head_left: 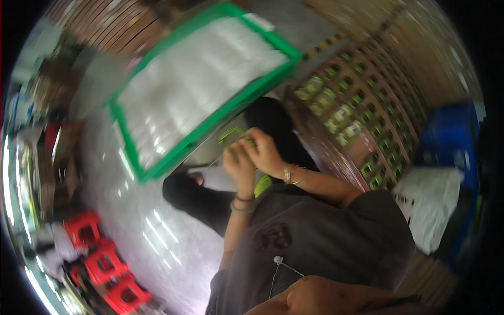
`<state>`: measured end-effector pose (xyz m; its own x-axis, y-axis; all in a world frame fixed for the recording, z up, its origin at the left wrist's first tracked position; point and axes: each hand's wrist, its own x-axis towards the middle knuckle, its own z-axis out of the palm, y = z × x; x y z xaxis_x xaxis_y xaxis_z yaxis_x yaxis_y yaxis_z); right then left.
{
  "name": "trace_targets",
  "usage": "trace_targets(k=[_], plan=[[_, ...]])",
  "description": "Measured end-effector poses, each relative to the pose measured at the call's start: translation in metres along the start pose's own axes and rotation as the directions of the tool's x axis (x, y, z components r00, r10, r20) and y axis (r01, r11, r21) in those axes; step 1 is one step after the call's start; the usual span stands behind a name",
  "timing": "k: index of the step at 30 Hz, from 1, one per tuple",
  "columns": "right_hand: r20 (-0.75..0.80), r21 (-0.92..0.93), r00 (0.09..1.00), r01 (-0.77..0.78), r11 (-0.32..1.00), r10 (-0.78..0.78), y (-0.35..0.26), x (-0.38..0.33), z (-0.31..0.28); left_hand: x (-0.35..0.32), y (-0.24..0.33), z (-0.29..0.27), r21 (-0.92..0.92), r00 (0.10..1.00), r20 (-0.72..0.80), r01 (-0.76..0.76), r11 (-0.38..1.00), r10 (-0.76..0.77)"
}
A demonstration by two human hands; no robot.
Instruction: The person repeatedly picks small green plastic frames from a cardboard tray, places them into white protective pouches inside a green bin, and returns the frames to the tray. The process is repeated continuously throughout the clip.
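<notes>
Low in front of my body, my left hand (239, 167) and my right hand (266, 156) are close together, fingers bent in. Between and just beyond the fingertips shows a lime-green curved piece (230, 134), blurred, its exact kind unclear. Both hands seem to pinch it, the right from the right side and the left from below. Another lime-green item (262, 185) lies near my lap, partly hidden behind my wrists. Just beyond the hands stands a green-rimmed tray (210, 129) filled with rows of white, soft-looking, blurred contents (184, 84).
On the right, a brown divided crate (362, 152) holds many lime-green pieces in its cells. Behind it are a blue drum (446, 139) and a white sack (428, 202). Red plastic stools (105, 261) line the lower left. Cartons (56, 86) stand at the far left.
</notes>
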<state>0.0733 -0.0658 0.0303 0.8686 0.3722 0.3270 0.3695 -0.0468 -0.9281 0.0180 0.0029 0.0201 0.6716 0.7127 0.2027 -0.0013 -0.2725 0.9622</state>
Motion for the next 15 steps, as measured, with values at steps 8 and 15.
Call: trace_targets(k=[8, 15], plan=[[-0.294, 0.031, 0.817, -0.511, 0.859, 0.497, 0.091, -0.055, -0.114, -0.023, 0.002, 0.037, 0.095, 0.832, 0.537, -0.224, 0.970, 0.139], [-0.670, -0.136, 0.531, -0.775, 0.617, 0.518, 0.163, -0.171, -0.311, -0.022, -0.015, 0.015, 0.107, 0.748, 0.615, 0.235, 0.966, -0.250]])
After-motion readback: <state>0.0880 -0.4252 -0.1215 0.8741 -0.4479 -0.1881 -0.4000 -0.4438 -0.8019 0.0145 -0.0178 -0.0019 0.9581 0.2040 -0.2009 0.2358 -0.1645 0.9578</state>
